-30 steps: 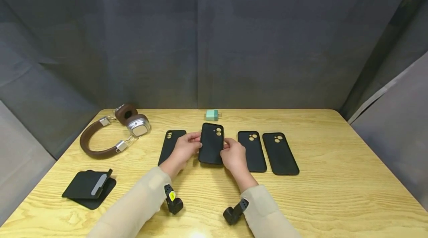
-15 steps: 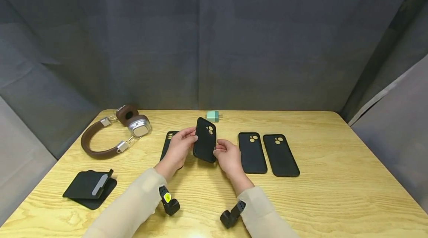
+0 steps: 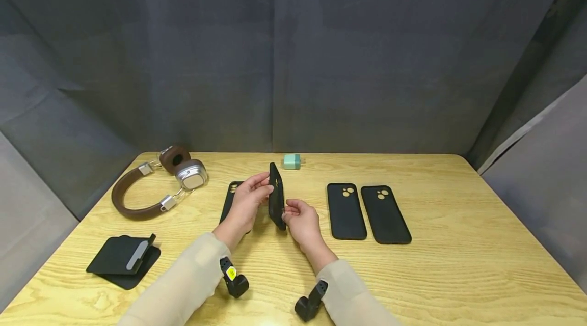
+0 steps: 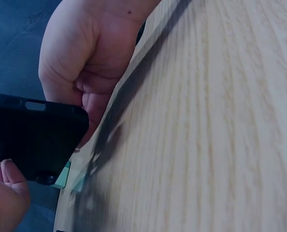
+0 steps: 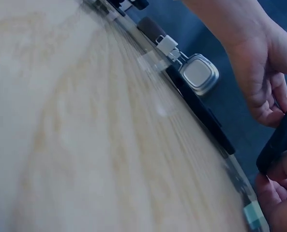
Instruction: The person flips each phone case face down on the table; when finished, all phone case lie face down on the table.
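Observation:
Over the middle of the table, a black phone case [image 3: 276, 198] stands almost edge-on in the head view. My left hand [image 3: 246, 199] grips its left side near the upper half, thumb on the near face. With fingertips, my right hand [image 3: 304, 221] pinches the lower right edge. In the left wrist view, the case [image 4: 34, 130] shows its bottom end with a slot-shaped cutout. A second black case [image 3: 228, 202] lies flat under the left hand, partly hidden by it. Right of the hands lie two more black cases [image 3: 347, 214] [image 3: 386, 216], side by side with camera holes at the top.
Brown and silver headphones [image 3: 142, 211] lie at the back left. A folded black wallet-like stand [image 3: 120, 255] with a grey strip is at the front left. A mint-green charger plug [image 3: 291, 161] sits near the table's [image 3: 458, 275] back edge, before a dark curtain.
The held phone case has turned from facing the camera to nearly edge-on and shifted left. Both hands have moved left with it, the right hand also slightly lower. The other things stay put.

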A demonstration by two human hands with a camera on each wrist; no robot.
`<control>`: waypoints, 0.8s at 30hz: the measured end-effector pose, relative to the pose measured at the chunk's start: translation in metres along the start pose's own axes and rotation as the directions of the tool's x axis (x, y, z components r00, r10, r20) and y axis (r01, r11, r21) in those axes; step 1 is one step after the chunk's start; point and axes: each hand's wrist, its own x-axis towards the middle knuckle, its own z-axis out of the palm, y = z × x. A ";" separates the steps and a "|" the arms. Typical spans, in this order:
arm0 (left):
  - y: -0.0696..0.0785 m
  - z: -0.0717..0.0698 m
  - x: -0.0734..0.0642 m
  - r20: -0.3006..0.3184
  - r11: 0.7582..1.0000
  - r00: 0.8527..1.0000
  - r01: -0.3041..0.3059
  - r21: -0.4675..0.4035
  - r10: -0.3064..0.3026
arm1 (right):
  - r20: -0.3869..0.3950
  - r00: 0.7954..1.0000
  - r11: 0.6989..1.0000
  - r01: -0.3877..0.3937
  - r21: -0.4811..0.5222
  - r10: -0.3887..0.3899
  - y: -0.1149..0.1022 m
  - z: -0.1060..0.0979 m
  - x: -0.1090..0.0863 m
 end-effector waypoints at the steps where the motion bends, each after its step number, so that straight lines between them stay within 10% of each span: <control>1: 0.000 0.000 0.000 0.001 1.000 1.000 0.000 0.010 0.000 | 0.006 1.000 1.000 0.000 -0.007 0.000 0.001 0.001 0.000; 24: -0.007 0.003 0.005 0.036 0.993 0.995 0.085 0.084 -0.088 | 0.070 0.977 0.918 0.214 -0.334 -0.203 0.008 0.012 -0.005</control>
